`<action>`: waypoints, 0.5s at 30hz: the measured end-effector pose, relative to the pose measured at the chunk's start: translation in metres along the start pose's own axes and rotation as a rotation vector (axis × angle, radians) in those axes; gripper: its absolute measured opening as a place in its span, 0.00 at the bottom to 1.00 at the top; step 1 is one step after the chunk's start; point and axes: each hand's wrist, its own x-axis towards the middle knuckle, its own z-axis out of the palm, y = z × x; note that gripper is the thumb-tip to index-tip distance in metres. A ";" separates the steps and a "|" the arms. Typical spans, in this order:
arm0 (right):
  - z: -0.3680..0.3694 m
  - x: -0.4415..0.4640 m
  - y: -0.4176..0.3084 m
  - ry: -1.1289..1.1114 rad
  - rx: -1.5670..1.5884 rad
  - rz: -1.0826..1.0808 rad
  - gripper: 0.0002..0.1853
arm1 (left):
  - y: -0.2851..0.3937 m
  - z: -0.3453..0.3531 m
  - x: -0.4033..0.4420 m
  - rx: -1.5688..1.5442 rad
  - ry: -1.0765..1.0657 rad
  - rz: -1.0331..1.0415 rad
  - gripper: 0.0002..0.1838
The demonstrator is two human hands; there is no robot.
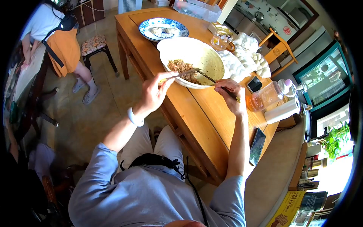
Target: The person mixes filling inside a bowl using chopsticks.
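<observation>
A large white bowl (206, 53) on the table holds brown minced filling (179, 66) along its near left side. My right hand (231, 94) is closed around dark chopsticks (207, 77) with gold ends, and their tips reach into the bowl over the filling. At the bowl's near left rim, my left hand (155, 90) pinches a thin greyish utensil (189, 71) that points over the filling toward the chopstick tips. Its exact kind is unclear. Beyond the bowl lies a blue-and-white patterned plate (163, 28) with a pale item on it.
Right of the bowl are a glass mug (222, 39), white plastic-wrapped bundles (247, 56), a phone (254, 84), a drink bottle (266, 96), a white cylinder (281, 111) and another phone (257, 146). A person (62, 38) stands at another table, near a stool (93, 46).
</observation>
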 end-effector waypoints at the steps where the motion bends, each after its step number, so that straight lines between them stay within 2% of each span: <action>1: 0.000 0.000 -0.001 -0.008 -0.007 0.002 0.07 | -0.004 -0.002 0.001 0.036 -0.007 -0.023 0.08; 5: 0.001 -0.001 0.006 -0.010 0.031 -0.007 0.07 | 0.006 -0.003 0.003 -0.155 0.068 -0.062 0.08; 6: 0.001 0.000 0.005 -0.015 0.021 -0.015 0.07 | 0.024 0.000 -0.001 -0.281 0.033 0.013 0.08; 10: 0.002 0.000 0.006 -0.038 -0.002 -0.046 0.07 | 0.028 0.001 -0.002 -0.159 -0.031 0.038 0.08; 15: 0.001 -0.001 0.002 -0.049 -0.013 -0.075 0.07 | -0.005 -0.003 0.006 0.100 -0.045 0.059 0.08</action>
